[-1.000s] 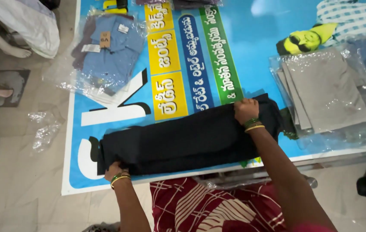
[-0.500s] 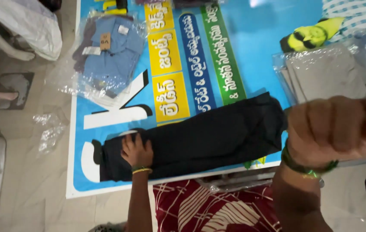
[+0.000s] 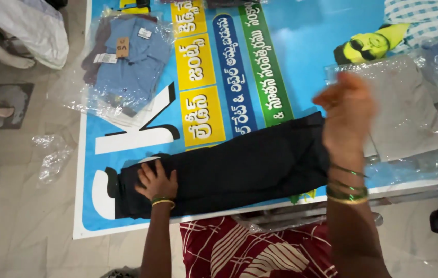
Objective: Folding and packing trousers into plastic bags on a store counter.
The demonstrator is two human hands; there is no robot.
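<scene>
The folded dark trousers (image 3: 229, 170) lay lengthwise left-right on the printed banner (image 3: 301, 51); the left hand (image 3: 156, 181) pressed flat, the right hand (image 3: 346, 116) raised, empty, beside bagged grey garments (image 3: 404, 108).

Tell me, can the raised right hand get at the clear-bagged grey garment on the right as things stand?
Probably yes. The right hand is lifted, holds nothing, and hovers at the near edge of the bagged grey garment, with nothing between them. The left hand presses the dark folded garment.

Head camera looks steeply down, close above banner (image 3: 301, 56).
</scene>
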